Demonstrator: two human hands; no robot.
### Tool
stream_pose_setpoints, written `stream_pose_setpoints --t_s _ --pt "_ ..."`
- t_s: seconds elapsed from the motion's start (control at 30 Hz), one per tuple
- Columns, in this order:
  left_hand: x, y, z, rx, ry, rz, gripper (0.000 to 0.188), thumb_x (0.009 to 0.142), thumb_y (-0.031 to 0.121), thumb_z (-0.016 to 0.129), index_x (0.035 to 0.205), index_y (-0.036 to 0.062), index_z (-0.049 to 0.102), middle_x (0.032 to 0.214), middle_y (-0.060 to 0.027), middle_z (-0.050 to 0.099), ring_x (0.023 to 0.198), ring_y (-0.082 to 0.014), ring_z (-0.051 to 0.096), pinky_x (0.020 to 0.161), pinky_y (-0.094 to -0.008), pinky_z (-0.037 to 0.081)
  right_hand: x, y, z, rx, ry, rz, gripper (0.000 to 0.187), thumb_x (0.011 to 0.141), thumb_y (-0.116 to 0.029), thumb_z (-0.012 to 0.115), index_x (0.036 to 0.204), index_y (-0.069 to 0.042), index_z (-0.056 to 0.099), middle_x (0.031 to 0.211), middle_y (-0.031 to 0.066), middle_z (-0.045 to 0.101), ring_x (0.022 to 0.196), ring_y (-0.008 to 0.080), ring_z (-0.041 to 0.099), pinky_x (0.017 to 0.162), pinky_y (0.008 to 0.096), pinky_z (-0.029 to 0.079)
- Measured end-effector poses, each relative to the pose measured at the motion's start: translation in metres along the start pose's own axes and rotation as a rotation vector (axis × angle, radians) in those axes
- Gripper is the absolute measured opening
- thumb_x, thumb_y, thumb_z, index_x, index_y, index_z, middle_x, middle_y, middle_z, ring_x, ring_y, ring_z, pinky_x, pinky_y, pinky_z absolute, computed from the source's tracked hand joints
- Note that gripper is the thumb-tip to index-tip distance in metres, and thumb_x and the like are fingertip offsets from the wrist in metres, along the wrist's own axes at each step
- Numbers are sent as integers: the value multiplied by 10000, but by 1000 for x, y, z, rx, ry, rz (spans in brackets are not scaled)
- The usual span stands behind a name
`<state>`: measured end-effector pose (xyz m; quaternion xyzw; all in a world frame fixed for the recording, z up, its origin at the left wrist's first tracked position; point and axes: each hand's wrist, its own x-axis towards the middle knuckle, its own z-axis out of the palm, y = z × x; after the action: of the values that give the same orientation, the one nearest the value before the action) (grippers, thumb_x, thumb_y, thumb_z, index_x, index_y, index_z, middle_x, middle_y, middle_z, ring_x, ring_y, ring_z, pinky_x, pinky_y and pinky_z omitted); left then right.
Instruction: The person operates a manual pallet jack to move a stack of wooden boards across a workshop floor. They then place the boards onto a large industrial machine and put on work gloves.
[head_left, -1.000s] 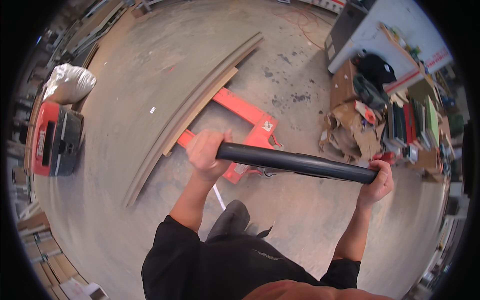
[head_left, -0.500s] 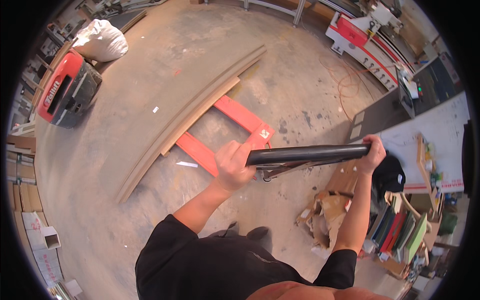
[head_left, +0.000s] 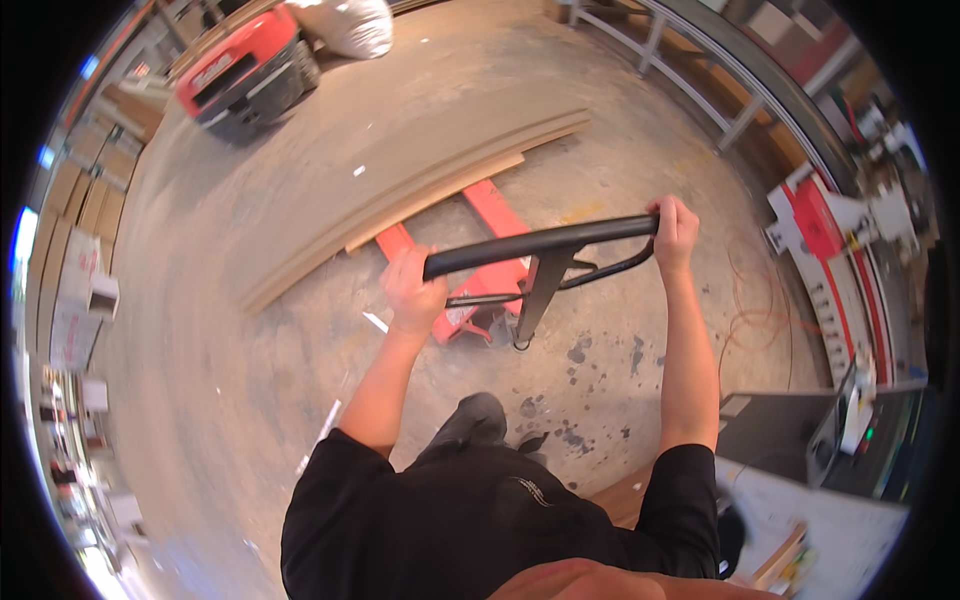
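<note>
Both my hands grip a black pallet jack handle (head_left: 540, 243) held out in front of me. My left hand (head_left: 414, 290) wraps around its left end, and my right hand (head_left: 675, 232) is closed on its right end. Below and beyond the handle are the red forks (head_left: 497, 210) of the pallet jack. Long brown boards (head_left: 410, 187) lie across those forks, stacked on a paler piece of wood (head_left: 440, 200). A part of the jack's base is hidden behind the handle and its stem.
A red and black machine (head_left: 245, 75) stands at the far left beside a white sack (head_left: 350, 25). At the right are a metal-framed conveyor table (head_left: 735, 135), a red and white machine (head_left: 822, 225), an orange hose (head_left: 765, 325) and a dark cabinet (head_left: 775, 435). Cardboard boxes (head_left: 80, 300) line the left.
My view has turned to the right. The handle has swung, so its stem and lower loop now show. The jack and boards sit at a different angle to me; both hands keep their hold.
</note>
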<state>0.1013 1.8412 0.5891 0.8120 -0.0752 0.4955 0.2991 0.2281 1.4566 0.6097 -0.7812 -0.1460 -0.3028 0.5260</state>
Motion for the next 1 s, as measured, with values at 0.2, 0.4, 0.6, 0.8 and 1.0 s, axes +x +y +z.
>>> stream_pose_setpoints --t_s 0.2,0.4,0.6,0.8,1.0 --pt "51 -35 51 177 65 -120 239 662 -25 688 884 60 669 729 -132 605 668 -349 621 595 -436 504 140 49 104 223 -140 40 385 988 -253 499 723 -23 657 590 0 532 505 85 481 472 259 359" --pt "88 -120 77 331 235 -85 226 684 -30 693 894 53 678 785 -146 652 717 -372 652 644 -444 522 213 83 208 292 -298 56 364 963 -248 517 744 11 649 608 35 539 613 116 509 578 314 427" --pt "149 -165 95 436 174 -355 182 737 35 740 904 42 667 787 -157 667 731 -339 668 679 -408 534 275 82 285 401 -510 140 308 923 -221 538 731 18 571 595 30 499 601 126 480 568 334 407" --pt "97 -44 71 135 -611 -661 369 772 338 831 922 47 658 713 -117 606 682 -237 605 670 -391 495 269 127 178 346 -1067 204 232 925 -210 568 769 -68 663 663 -10 562 645 94 534 596 286 442" --pt "-4 39 120 -233 -1172 -1010 451 1014 466 512 1040 36 649 923 -205 635 894 -386 636 795 -445 507 124 133 55 -477 -1325 -232 232 926 -252 620 798 -66 674 799 147 660 795 317 632 769 459 500"
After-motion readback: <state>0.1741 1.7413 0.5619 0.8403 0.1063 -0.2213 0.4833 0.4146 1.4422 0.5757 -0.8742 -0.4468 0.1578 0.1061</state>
